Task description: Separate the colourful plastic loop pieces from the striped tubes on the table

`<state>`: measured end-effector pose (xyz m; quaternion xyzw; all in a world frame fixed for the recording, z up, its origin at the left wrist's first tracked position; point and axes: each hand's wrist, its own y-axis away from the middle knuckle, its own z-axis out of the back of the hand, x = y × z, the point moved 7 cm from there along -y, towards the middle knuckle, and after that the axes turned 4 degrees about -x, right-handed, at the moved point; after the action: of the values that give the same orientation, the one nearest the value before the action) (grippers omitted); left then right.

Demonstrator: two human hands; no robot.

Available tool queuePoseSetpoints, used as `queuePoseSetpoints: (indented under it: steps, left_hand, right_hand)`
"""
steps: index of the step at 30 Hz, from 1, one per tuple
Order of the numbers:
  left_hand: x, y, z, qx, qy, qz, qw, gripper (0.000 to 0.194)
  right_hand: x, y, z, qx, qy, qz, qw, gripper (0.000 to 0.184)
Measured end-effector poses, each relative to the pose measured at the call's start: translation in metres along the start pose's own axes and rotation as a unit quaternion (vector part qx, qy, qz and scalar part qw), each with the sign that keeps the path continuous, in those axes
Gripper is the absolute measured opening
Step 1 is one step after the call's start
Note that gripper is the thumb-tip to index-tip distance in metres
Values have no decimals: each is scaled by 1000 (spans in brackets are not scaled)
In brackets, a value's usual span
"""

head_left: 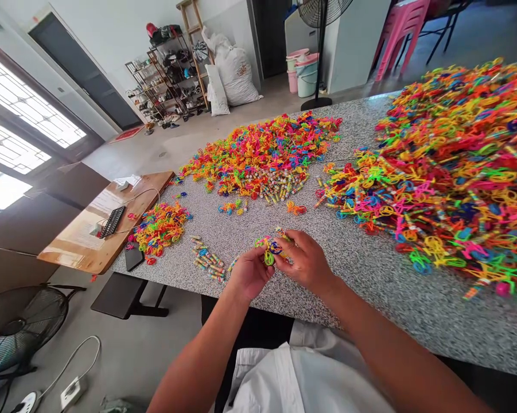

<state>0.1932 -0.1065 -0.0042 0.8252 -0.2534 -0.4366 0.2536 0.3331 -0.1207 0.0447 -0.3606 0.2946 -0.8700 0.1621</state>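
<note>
Both hands meet above the speckled table near its front edge. My left hand [250, 272] is closed around small looped plastic pieces [268, 258] in green, yellow and pink. My right hand [307, 261] pinches at the same cluster from the right, where a dark blue looped piece [275, 248] shows by its fingertips. A short printed tube [280, 232] sticks out beside the right fingers; the fingers partly hide it. Left of my left hand lies a loose group of similar printed tubes [209, 259].
A large heap of coloured plastic pieces [447, 172] covers the table's right side. Another heap [267, 143] lies at the back, and a smaller pile [161, 229] at the left beside a phone [133, 258]. A wooden board [81, 235] adjoins the table's left end.
</note>
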Motion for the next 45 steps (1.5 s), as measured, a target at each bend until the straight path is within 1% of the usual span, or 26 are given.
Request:
queuePoseSetpoints:
  steps: [2, 3, 6, 8, 12, 13, 15, 16, 18, 20, 22, 24, 25, 27, 28, 30, 31, 33, 35, 39, 42, 43, 45]
  left_hand:
    - [-4, 3, 3, -17, -20, -36, 999, 15]
    - [-5, 4, 3, -21, -27, -37, 999, 16]
    - [1, 8, 3, -32, -19, 15, 999, 13]
    - [3, 9, 3, -48, -9, 37, 998, 10]
    - [0, 5, 8, -89, -3, 41, 995, 5]
    - [-2, 3, 10, -93, -1, 37, 995, 5]
    - [-6, -2, 13, -84, -7, 20, 996, 7]
    - [-7, -5, 15, -75, -16, 7, 997, 9]
    - [-11, -8, 18, -56, -48, -34, 997, 18]
    - [-14, -10, 22, -43, -77, -83, 993, 28]
    - [-15, -11, 24, -32, -95, -126, 987, 35]
    - [-16, -12, 25, -22, -118, -151, 981, 39]
    - [-17, -12, 25, -22, -133, -163, 977, 40]
    - [-21, -11, 24, -26, -164, -184, 969, 38]
    - [-22, -11, 23, -28, -173, -187, 967, 37]
    - [-24, -12, 21, -27, -164, -178, 970, 36]
    - [-23, -12, 21, -23, -150, -166, 975, 36]
    - [-20, -14, 18, -14, -117, -141, 983, 38]
    - [-17, -14, 16, -6, -97, -137, 986, 40]
    - [-11, -11, 9, 3, -101, -155, 983, 47]
    - [-8, -11, 7, 19, -156, -147, 976, 36]
    - [-8, -13, 7, 20, -177, -144, 974, 34]
    - [-11, -16, 12, 11, -189, -135, 973, 33]
  right_hand:
    - [-4, 3, -1, -3, -18, -6, 1000, 31]
    - [-5, 4, -2, -5, -24, -5, 1000, 31]
    - [-7, 9, -4, -2, -27, 5, 1000, 29]
    - [-9, 10, -6, 14, -21, 16, 1000, 28]
    - [-14, 8, -5, 58, -3, 66, 996, 27]
    - [-17, 7, -4, 69, 4, 77, 995, 28]
    - [-28, 3, -1, 84, 16, 75, 994, 28]
    - [-36, 0, 0, 90, 20, 65, 994, 29]
    - [-53, -3, 3, 88, 23, 23, 996, 33]
    - [-68, -3, 6, 68, 4, -34, 997, 37]
    - [-77, 1, 9, 33, -42, -104, 993, 34]
    - [-77, 8, 7, 17, -128, -183, 975, 31]
    - [-74, 12, 4, 17, -186, -224, 957, 30]
    - [-63, 19, -6, 27, -310, -298, 903, 31]
    - [-55, 22, -11, 35, -364, -325, 872, 36]
    - [-41, 26, -21, 55, -435, -359, 824, 43]
    - [-35, 27, -25, 65, -454, -369, 809, 41]
    - [-27, 30, -32, 72, -471, -375, 795, 35]
    - [-24, 33, -34, 46, -465, -378, 799, 32]
    - [-27, 38, -35, -31, -391, -391, 832, 34]
    - [-31, 34, -35, -56, -346, -387, 853, 35]
    - [-33, 32, -35, -58, -343, -385, 855, 36]
    - [-40, 30, -35, -69, -351, -389, 849, 36]
